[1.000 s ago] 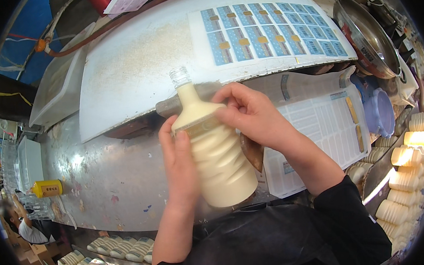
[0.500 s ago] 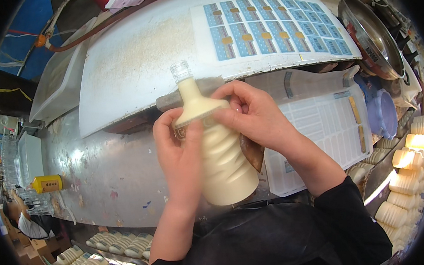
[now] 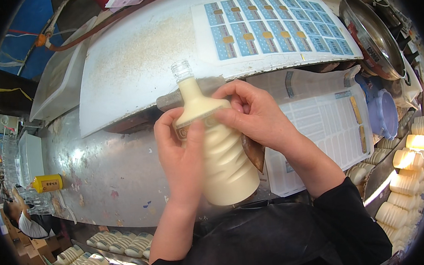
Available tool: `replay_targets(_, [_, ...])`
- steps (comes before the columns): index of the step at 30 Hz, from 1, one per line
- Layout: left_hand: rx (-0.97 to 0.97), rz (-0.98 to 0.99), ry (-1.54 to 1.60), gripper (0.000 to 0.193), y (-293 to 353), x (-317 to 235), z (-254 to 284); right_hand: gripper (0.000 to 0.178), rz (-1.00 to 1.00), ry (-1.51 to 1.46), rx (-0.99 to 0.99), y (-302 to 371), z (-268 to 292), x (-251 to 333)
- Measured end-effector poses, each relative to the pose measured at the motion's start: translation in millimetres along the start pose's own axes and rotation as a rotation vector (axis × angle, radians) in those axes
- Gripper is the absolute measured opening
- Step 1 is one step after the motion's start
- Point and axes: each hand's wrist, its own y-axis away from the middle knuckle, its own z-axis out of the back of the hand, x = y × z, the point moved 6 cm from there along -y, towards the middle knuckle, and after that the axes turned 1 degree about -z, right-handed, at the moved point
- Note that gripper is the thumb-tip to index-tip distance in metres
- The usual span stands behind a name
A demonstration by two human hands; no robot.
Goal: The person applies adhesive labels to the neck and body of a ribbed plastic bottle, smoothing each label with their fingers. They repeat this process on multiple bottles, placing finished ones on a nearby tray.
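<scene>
A cream-coloured bottle (image 3: 231, 168) with spiral grooves lies tilted before me, its clear threaded neck pointing away. Around its shoulder runs a brownish-gold label band (image 3: 184, 131). My left hand (image 3: 180, 157) is closed on the bottle's left side, thumb on the band. From the right, my right hand (image 3: 258, 114) presses thumb and bent fingers against the shoulder at the band's other end; its fingertips partly cover the band. A grey block (image 3: 212, 84) sits behind the neck. Beside the bottle, below my right hand, is a brown pointed piece (image 3: 255, 154) whose kind I cannot make out.
A sheet of blue labels (image 3: 249, 42) lies on the white board (image 3: 134, 89). To the right are a mostly used label sheet (image 3: 317, 144), a purple bucket (image 3: 384, 114) and a pan (image 3: 371, 35). A yellow bottle (image 3: 46, 183) stands left; cream bottles (image 3: 126, 246) fill racks. Another person (image 3: 27, 222) is far left.
Both hands keep their hold on the bottle, with only a very slight shift to the right. The person at far left has moved an arm a little.
</scene>
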Motion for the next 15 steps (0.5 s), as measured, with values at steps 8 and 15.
replay_targets(8, [0.01, 0.006, 0.085, 0.035, 0.6, -2.2, -1.8, 0.03, -0.05, -0.274, 0.069, -2.4, -0.8, -4.4])
replay_targets(15, [0.022, -0.006, 0.108, 0.032, -0.7, 0.0, -2.6, 0.032, -0.039, -0.166, 0.059, -2.5, -1.2, -6.0])
